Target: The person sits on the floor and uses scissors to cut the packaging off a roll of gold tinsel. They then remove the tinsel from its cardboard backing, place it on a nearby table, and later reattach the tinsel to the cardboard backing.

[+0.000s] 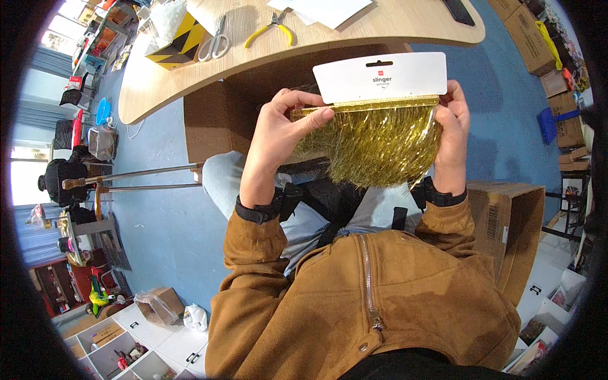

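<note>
Between my two hands, above my lap, is a gold tinsel fringe garland (pixel 386 139) with a braided gold top band. A white header card (pixel 380 79) with a hang slot stands up along that band. My left hand (pixel 288 126) pinches the band's left end between thumb and fingers. At the other end, my right hand (pixel 451 123) grips the garland's edge close to the card's lower right corner, its fingers partly hidden. The shiny strands hang down over my lap.
On the wooden table (pixel 253 73) ahead lie yellow-handled pliers (pixel 272 31), scissors (pixel 215 44) and white paper (pixel 332 9). A black-and-yellow striped box (pixel 180 47) stands at its left. An open cardboard box (pixel 218 123) is under the table, another cardboard box (pixel 506 221) at my right.
</note>
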The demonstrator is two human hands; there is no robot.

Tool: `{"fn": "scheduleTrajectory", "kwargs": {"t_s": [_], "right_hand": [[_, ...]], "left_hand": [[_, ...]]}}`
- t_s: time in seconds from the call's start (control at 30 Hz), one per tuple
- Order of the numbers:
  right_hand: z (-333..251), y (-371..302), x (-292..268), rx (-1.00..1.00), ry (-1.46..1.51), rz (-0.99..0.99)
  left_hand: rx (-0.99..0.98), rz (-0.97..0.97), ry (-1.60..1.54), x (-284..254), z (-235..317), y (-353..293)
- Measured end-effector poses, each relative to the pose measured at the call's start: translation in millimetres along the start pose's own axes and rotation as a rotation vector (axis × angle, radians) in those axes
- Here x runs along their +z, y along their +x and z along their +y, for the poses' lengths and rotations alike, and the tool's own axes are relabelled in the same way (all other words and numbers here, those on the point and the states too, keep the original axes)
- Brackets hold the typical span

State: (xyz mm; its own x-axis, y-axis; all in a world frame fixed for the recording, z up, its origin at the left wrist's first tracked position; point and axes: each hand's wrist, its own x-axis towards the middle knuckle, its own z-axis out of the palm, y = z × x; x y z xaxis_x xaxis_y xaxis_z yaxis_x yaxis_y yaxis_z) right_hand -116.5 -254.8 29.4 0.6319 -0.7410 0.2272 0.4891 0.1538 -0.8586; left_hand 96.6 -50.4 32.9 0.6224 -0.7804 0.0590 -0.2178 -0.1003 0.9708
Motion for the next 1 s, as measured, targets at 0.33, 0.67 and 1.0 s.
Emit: {"fn": "scheduleTrajectory", "kwargs": {"t_s": [0.33, 0.67, 1.0], "right_hand": [[7, 0, -6, 0.07, 0.066, -0.02], [21, -5, 31, -0.362, -0.93, 0.193], [35, -21, 74, -0.451, -0.763, -0.143]], "left_hand": [[-0.068, -0.088, -0.141, 4, 6, -2], [-0.143, 0.108, -0.217, 27, 4, -2], [0.158, 0.071, 0.11, 42, 38, -17]]}}
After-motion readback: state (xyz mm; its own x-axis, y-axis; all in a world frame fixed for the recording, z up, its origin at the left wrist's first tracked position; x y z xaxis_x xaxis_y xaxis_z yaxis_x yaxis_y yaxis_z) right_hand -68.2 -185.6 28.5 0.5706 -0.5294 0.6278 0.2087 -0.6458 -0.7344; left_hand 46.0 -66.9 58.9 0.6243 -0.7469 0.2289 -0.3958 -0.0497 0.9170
